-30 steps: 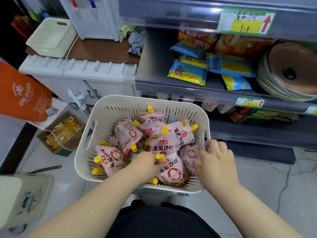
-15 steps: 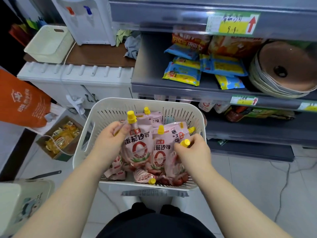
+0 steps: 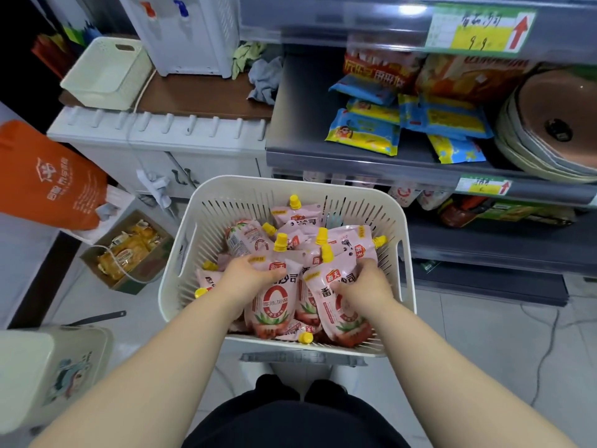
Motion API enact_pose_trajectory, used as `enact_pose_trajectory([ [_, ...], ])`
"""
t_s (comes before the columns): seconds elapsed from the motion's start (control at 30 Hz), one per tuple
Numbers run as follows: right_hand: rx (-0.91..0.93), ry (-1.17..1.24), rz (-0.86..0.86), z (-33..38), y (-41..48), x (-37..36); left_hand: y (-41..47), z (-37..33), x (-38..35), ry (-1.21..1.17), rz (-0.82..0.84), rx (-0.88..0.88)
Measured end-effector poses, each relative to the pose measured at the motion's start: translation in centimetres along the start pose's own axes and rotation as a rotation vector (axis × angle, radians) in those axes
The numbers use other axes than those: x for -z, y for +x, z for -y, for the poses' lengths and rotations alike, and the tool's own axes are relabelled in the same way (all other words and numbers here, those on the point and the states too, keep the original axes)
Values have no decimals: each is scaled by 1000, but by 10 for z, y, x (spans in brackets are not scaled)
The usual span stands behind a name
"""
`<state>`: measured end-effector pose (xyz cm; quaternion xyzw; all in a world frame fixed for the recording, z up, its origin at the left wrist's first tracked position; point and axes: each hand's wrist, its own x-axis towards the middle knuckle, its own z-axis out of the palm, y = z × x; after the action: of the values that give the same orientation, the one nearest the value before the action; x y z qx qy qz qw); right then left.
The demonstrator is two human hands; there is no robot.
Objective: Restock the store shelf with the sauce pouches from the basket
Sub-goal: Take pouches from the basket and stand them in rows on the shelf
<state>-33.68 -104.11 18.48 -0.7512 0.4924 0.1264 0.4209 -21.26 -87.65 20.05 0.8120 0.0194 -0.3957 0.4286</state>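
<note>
- Head view, centre: a white slotted basket [image 3: 407,253] sits in front of the person and holds a heap of pink sauce pouches [image 3: 292,218] with yellow screw caps. All of them lie inside its walls.
- Head view, left hand [image 3: 248,276]: it is inside the basket, with fingers curled over the upper part of the near-left pouch [image 3: 274,307] and clamped on it. This pouch stands roughly upright with its cap uppermost and shows a large red "0".
- Head view, right hand [image 3: 365,284]: it is also inside the basket, with fingers bent round the near-right pouch [image 3: 344,318] and gripping it just below the neck. This pouch tilts slightly and touches the left one.
- Head view, right: the grey store shelf [image 3: 323,156] stands just beyond the basket. Its middle tier carries blue-and-yellow snack packets [image 3: 365,134] and a stack of round brown discs [image 3: 555,124]. A green-and-yellow price tag [image 3: 481,27] with a red arrow is fixed to the upper rail.
- Head view, left: an orange bag [image 3: 42,179] and a cardboard box [image 3: 126,250] of wrapped goods are on the floor side. A cream bin [image 3: 106,72] sits beside a water dispenser [image 3: 187,30] on the counter.
</note>
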Motion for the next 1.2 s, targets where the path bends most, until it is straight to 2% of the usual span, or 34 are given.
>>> enact_pose_trajectory([
  [0.1, 73, -108, 136, 4, 0, 4, 3, -1, -3, -12, -18, -44],
  [0.17, 114, -84, 170, 4, -3, 4, 4, -2, -5, 28, -31, -101],
  [0.23, 99, 17, 85, 2, -6, 2, 6, 0, -5, 60, -35, -141],
  [0.3, 23, 246, -17, -1, -7, 2, 7, 0, -4, 29, -25, -118],
  [0.4, -110, 591, 42, -4, -3, 5, 11, -1, 2, -25, 44, 1],
  [0.5, -165, 526, 101, -2, -2, 10, 12, 0, 5, -87, 135, 47],
  [0.57, -180, 516, 85, -3, 2, 8, 11, 1, 3, -93, 99, 47],
  [0.73, -216, 723, 4, -8, 6, 6, 19, 9, 2, -101, 78, 73],
  [0.87, -261, 602, 89, -12, 6, 4, 16, 2, 6, -69, 170, 120],
  [1.0, -225, 427, 113, -3, -3, 8, 6, -1, 3, 57, 58, -28],
  [1.1, -127, 368, 34, 9, -15, 17, -6, -15, 2, 57, 29, -146],
  [1.2, -28, 474, -90, 28, -28, 37, -17, -55, 15, -80, 53, -250],
])
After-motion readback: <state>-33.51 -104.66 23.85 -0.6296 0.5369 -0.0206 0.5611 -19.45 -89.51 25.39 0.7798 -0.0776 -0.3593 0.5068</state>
